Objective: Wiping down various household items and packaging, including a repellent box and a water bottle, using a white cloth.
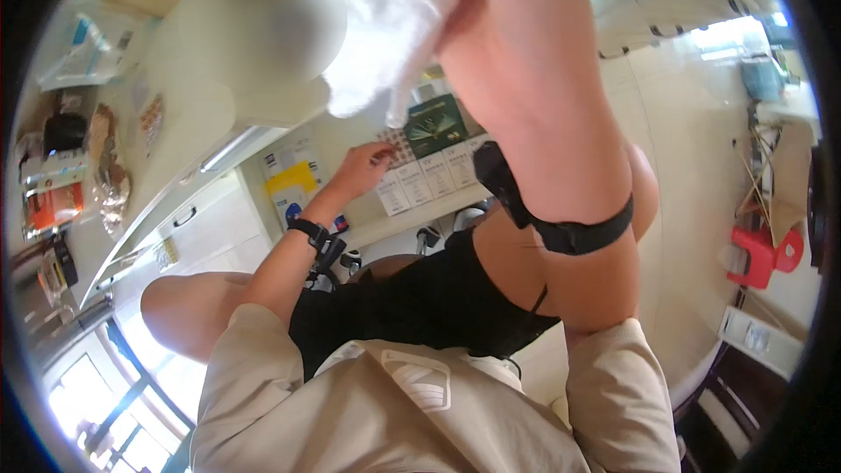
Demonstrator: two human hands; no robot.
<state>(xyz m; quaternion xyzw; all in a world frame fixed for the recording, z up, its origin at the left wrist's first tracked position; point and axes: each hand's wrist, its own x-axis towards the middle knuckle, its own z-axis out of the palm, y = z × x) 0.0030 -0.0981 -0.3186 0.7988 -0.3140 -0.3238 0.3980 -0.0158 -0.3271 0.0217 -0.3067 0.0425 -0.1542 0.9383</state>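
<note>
My right arm is raised close to the camera, and my right hand point(463, 10), partly cut off at the top edge, grips a shiny white plastic bag point(387, 26). The bag hangs over an open drawer point(358, 230). Inside the drawer, my left hand point(361, 171) has its fingertips at a sheet with brown dots point(395, 144); whether they pinch it is unclear. Several small white boxes point(420, 182) stand in a row beside that hand, with a dark green box point(435, 125) behind them. A yellow, white and blue packet point(292, 190) lies at the drawer's left end.
The white desktop point(190, 89) on the left carries a clear plastic bag point(85, 46), packaged goods point(52, 200) and a crinkled clear packet point(108, 171). A rounded blurred patch covers part of it. On the right are a red plastic stool point(762, 256) and a dark chair point(723, 394).
</note>
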